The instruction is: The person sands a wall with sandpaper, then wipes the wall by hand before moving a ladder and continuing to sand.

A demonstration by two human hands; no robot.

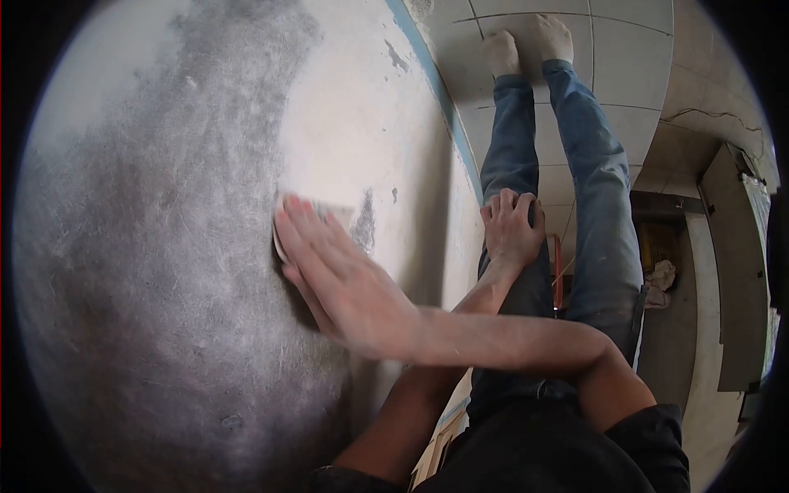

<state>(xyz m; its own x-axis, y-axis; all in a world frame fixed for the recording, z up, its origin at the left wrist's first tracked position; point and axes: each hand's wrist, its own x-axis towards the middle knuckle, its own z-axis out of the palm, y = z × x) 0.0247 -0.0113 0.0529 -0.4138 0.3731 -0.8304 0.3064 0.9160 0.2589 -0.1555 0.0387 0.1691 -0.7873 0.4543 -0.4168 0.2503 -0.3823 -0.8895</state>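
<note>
My right hand is slightly blurred and reaches across my body to the wall. Its outstretched fingers press a pale sheet of sandpaper flat against the surface, and most of the sheet is hidden under the palm. To the left of this hand the wall is grey and scuffed; above it lies a whitish area with a few dark chipped spots. My left hand rests on my knee in blue jeans, its fingers apart and bent over the denim, with nothing seen in it.
A blue strip runs along the wall's edge beside the tiled floor. My legs stretch out over the tiles. On the right stand a dark panel and a crumpled pale cloth or bag. A thin cable lies farther back.
</note>
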